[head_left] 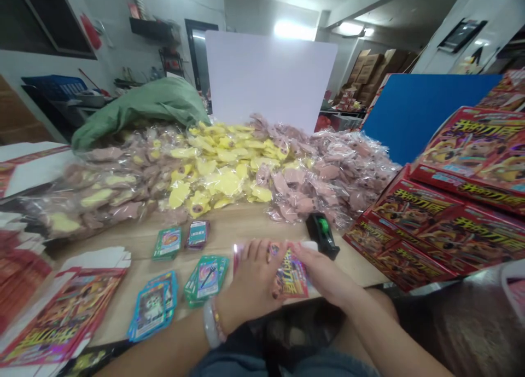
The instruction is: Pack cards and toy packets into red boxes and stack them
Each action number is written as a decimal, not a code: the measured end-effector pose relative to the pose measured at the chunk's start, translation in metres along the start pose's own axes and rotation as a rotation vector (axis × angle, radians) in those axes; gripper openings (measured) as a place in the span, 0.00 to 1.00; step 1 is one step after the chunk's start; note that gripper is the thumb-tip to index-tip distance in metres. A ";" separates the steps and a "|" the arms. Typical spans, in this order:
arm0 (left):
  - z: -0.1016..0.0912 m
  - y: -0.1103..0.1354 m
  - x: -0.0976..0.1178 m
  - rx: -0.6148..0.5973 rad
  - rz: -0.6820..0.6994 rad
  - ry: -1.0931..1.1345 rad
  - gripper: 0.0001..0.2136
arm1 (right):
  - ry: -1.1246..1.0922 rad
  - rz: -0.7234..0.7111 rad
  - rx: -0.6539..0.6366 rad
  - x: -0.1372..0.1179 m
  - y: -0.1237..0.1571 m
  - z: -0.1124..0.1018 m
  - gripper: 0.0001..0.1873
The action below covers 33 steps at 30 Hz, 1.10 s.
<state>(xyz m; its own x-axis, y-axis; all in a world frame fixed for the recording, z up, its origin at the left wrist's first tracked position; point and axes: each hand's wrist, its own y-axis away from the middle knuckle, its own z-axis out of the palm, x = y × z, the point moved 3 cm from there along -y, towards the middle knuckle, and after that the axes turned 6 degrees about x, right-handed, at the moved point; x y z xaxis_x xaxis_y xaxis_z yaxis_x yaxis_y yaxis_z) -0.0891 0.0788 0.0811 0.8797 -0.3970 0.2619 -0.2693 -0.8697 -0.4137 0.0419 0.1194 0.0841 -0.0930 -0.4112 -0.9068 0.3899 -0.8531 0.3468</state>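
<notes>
Head cam view, and honestly the risky bit here is how crowded the table [246, 224] is. The red printed pack [292, 276] sits right at the front edge between both hands, and it looks thin enough to bend or slip if the grip goes uneven. The teal card stack [207, 281] is just beside the left hand [250, 276], so one sideways wrist move could knock it loose, and the blue card stack [152, 306] could go too. The tape dispenser [322, 236] is close past the right hand [326, 270], easy to bump. Behind that, the heap of bagged pink and yellow items [225, 169] looks slippery and might slide forward.

Left arm comes in low from the bottom left, hand turned over with the fingers spread across the pack's near end, more resting than gripping as far as I can tell. Right arm angles in from the bottom right, fingers closed in on the pack's right side, seemingly holding it.
</notes>
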 end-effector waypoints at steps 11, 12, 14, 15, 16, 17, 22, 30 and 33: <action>-0.005 0.027 0.018 -0.232 -0.319 1.117 0.32 | 0.474 -0.412 0.344 -0.046 0.039 -0.015 0.18; -0.004 0.032 0.020 -0.139 -0.341 1.088 0.32 | 0.437 -0.532 0.593 -0.050 0.051 -0.024 0.17; -0.004 0.040 0.026 0.014 -0.333 0.971 0.28 | 0.271 -0.527 0.818 -0.039 0.072 -0.038 0.19; -0.005 0.041 0.029 0.054 -0.284 0.927 0.25 | 0.170 -0.408 0.752 -0.027 0.077 -0.041 0.21; -0.006 0.041 0.033 0.071 -0.219 0.907 0.21 | 0.068 -0.248 0.601 -0.011 0.080 -0.040 0.23; -0.006 0.040 0.037 0.057 -0.156 0.902 0.16 | -0.030 -0.091 0.421 0.005 0.083 -0.038 0.25; 0.022 0.040 0.044 -0.287 -0.310 1.009 0.09 | -0.144 0.186 0.032 0.048 0.088 -0.049 0.25; 0.033 0.056 0.047 -0.256 -0.454 0.939 0.12 | 0.130 0.081 -0.094 0.032 0.064 -0.062 0.25; 0.041 0.062 0.043 -0.213 -0.601 0.990 0.19 | 0.288 0.028 -0.301 0.021 0.065 -0.046 0.21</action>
<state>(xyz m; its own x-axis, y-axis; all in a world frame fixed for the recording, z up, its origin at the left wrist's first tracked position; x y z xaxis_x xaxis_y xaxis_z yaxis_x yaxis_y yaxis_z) -0.0522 0.0197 0.0309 0.2249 0.1206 0.9669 -0.0577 -0.9889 0.1367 0.1074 0.0702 0.0770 0.1651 -0.2899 -0.9427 0.6432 -0.6929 0.3257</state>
